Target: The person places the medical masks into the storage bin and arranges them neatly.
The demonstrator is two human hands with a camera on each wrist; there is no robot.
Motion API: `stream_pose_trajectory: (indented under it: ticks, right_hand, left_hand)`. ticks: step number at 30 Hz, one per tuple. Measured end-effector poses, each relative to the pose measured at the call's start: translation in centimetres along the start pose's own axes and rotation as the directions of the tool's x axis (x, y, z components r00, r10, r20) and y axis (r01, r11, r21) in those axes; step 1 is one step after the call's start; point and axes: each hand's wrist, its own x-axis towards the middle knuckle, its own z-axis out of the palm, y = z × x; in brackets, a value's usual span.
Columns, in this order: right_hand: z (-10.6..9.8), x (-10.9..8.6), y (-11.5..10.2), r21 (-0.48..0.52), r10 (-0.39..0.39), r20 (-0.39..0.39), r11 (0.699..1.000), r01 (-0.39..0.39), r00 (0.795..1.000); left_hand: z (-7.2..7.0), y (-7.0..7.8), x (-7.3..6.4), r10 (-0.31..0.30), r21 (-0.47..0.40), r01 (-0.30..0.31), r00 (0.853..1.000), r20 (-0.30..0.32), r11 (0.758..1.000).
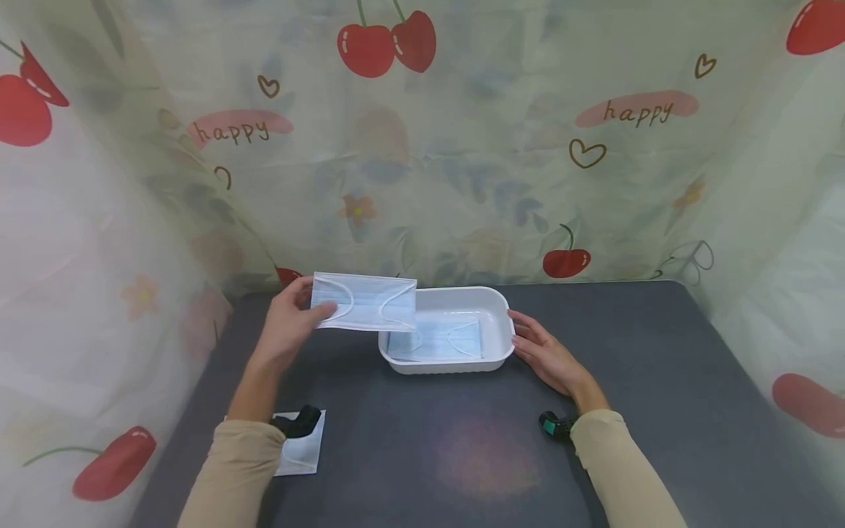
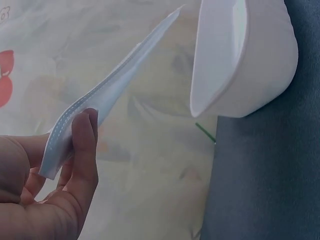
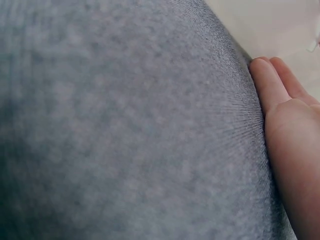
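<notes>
My left hand (image 1: pixel 288 324) pinches a pale blue pleated face mask (image 1: pixel 364 302) by its left end, thumb in front. White ear loops show on its face. In the left wrist view the mask (image 2: pixel 120 81) appears nearly edge-on, slanting up from the fingers toward the tray. The held mask overlaps the left rim of a white oblong tray (image 1: pixel 496 330) in the head view. Inside the tray lies another blue mask (image 1: pixel 439 341), flat. Fingertips of my right hand (image 1: pixel 546 356) touch the tray's right side, fingers extended.
Another face mask (image 1: pixel 302 449) lies on the dark grey table (image 1: pixel 396 440), partly covered by the left wrist and its black strap. A patterned curtain (image 1: pixel 462 147) with cherries stands behind the table and along both sides.
</notes>
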Motion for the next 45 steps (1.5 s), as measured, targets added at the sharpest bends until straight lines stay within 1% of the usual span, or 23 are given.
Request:
stream_pose_trajectory:
  ticks: [3, 6, 10, 14, 17, 20, 27, 30, 35, 40, 45]
  right_hand:
    - [0.0, 0.2, 0.1, 0.002, 0.003, 0.008, 1.0, -0.003, 1.0]
    - [-0.1, 0.2, 0.0, -0.002, 0.011, 0.006, 1.0, -0.011, 1.0]
    - [-0.1, 0.2, -0.3, -0.001, 0.012, -0.006, 1.0, -0.012, 1.0]
    - [-0.1, 0.2, -0.6, -0.008, 0.015, -0.014, 1.0, -0.015, 1.0]
    - [-0.1, 0.2, -0.7, -0.013, 0.015, -0.012, 1.0, -0.016, 1.0]
    - [-0.1, 0.3, -0.7, -0.009, 0.013, -0.014, 1.0, -0.013, 1.0]
    - [0.0, 0.3, -0.6, -0.001, 0.008, -0.012, 1.0, -0.008, 1.0]
    - [0.1, 0.3, -0.6, -0.003, 0.006, -0.012, 1.0, -0.006, 1.0]
    - [0.1, 0.2, -0.5, -0.001, 0.008, -0.012, 1.0, -0.008, 1.0]
    - [0.2, 0.2, -0.4, 0.003, 0.01, -0.006, 1.0, -0.01, 1.0]
    - [0.3, 0.1, -0.3, 0.011, 0.011, -0.015, 1.0, -0.011, 1.0]
  left_hand:
    - [0.7, -0.1, 0.5, 0.01, -0.015, -0.01, 1.0, 0.007, 1.0]
    - [1.5, -0.2, 1.1, 0.023, -0.052, -0.022, 1.0, 0.016, 0.998]
    - [2.7, 0.1, 1.7, 0.014, -0.07, -0.01, 0.999, 0.046, 0.998]
    - [3.8, 0.7, 2.1, -0.013, -0.058, 0.018, 0.997, 0.079, 0.998]
    - [4.5, 0.9, 2.4, -0.03, -0.074, 0.038, 0.994, 0.108, 0.997]
    - [5.4, 0.9, 2.7, -0.05, -0.099, 0.064, 0.989, 0.136, 0.993]
    - [7.5, 0.6, 3.2, -0.115, -0.139, 0.14, 0.979, 0.17, 0.98]
    - [8.2, 0.6, 3.3, -0.141, -0.127, 0.164, 0.975, 0.174, 0.978]
    - [9.4, 0.4, 3.3, -0.166, -0.103, 0.187, 0.969, 0.18, 0.977]
    - [10.6, -0.1, 3.4, -0.179, -0.112, 0.203, 0.965, 0.189, 0.973]
    - [11.6, -0.7, 3.4, -0.164, -0.069, 0.179, 0.969, 0.185, 0.981]
